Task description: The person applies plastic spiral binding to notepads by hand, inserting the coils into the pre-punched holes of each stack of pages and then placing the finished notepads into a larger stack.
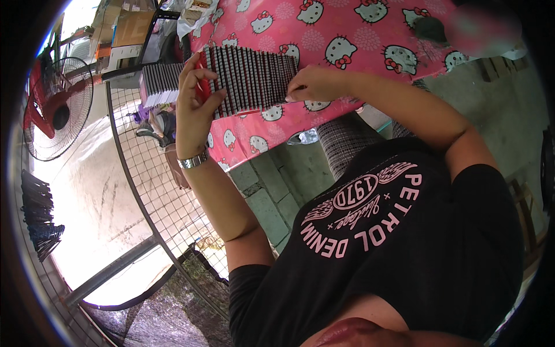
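In the head view, a row of thin striped strips (248, 78) sits over the near side of the pink table (315, 40). The left hand (193, 104) covers part of the row's red end, so that end is hard to see. Its thumb and fingers are apart and touch the row, but I cannot tell if they squeeze it. The right hand (321, 84) is at the row's other end. Its fingertips are bent in close, and I cannot tell if they pinch a strip. The row's long way runs left to right. The wide red end points left, and the thin end points right. Each strip runs up and down. Left of the row is a pale pile (162, 84), partly behind the left hand. Far right of the row, a round patch (484, 30) is too blurry to name.
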The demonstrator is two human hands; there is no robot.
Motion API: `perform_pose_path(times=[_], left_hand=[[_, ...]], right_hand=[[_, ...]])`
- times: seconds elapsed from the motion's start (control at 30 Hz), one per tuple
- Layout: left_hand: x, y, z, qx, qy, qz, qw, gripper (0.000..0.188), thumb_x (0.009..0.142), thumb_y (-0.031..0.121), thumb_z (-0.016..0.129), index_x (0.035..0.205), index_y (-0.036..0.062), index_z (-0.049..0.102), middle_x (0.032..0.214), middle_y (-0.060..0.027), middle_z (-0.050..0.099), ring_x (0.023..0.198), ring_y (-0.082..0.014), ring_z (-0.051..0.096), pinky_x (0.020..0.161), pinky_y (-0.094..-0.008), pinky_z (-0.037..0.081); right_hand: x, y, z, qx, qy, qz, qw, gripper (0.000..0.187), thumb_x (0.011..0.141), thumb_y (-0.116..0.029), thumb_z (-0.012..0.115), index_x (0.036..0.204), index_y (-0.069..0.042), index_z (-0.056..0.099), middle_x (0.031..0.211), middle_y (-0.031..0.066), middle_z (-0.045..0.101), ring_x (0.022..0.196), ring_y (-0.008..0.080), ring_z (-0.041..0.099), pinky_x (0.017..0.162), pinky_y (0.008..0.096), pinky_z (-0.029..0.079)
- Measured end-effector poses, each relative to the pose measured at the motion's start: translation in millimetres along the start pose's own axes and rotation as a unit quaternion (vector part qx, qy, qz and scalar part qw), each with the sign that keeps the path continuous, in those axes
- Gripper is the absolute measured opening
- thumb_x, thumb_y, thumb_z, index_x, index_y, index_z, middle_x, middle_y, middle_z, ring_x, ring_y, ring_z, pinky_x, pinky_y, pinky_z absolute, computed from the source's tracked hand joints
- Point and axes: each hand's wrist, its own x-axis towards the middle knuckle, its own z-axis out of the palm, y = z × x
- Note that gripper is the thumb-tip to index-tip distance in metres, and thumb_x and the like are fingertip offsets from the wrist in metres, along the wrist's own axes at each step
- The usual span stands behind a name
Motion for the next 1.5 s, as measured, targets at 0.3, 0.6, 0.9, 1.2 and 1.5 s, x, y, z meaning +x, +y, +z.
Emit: perform_pose_path(times=[0.3,0.6,0.9,1.2,1.5], left_hand=[[1,2,2,-0.003,0.000,0.000,1.000,0.035,0.071,-0.009,0.069,0.101,0.0062,0.059,0.148,-0.0111,0.037,0.135,-0.0249,0.039,0.107,-0.0352,0.034],[-1,3,0,0.009,0.006,-0.017,1.000,0.034,0.071,-0.008,0.069,0.101,0.0069,0.059,0.149,-0.0101,0.037,0.136,-0.0253,0.038,0.107,-0.0358,0.034],[-2,1,0,0.014,0.007,-0.013,1.000,0.034,0.072,-0.007,0.068,0.101,0.0078,0.059,0.149,-0.0101,0.038,0.138,-0.0269,0.036,0.108,-0.0375,0.033],[0,6,2,0.025,0.007,-0.023,0.999,0.033,0.072,-0.006,0.069,0.101,0.0078,0.059,0.149,-0.0103,0.038,0.138,-0.0276,0.036,0.109,-0.0384,0.033],[1,4,2,0.005,0.006,-0.021,1.000,0.033,0.072,-0.006,0.069,0.100,0.0077,0.059,0.149,-0.0103,0.038,0.138,-0.0276,0.036,0.109,-0.0390,0.033]], right_hand=[[1,22,6,-0.094,0.131,-0.146,0.976,0.031,0.079,-0.027,0.071,0.101,-0.005,0.070,0.096,0.0111,0.064,0.088,0.0321,0.063,0.078,0.0417,0.049],[-3,28,11,-0.186,0.213,-0.224,0.933,0.030,0.082,-0.028,0.070,0.100,-0.005,0.070,0.097,0.0150,0.066,0.087,0.0315,0.064,0.079,0.0401,0.051],[-3,31,9,-0.106,0.138,-0.176,0.969,0.028,0.084,-0.027,0.068,0.103,-0.006,0.070,0.095,0.0141,0.066,0.092,0.0289,0.064,0.084,0.0412,0.048],[12,31,4,-0.099,-0.029,-0.016,0.995,0.038,0.082,-0.033,0.069,0.112,-0.011,0.067,0.107,0.0091,0.063,0.106,0.0304,0.058,0.092,0.0431,0.043],[10,34,-2,-0.074,-0.043,0.004,0.996,0.033,0.085,-0.033,0.066,0.109,-0.011,0.067,0.109,0.0088,0.062,0.110,0.0308,0.055,0.094,0.0451,0.039]])
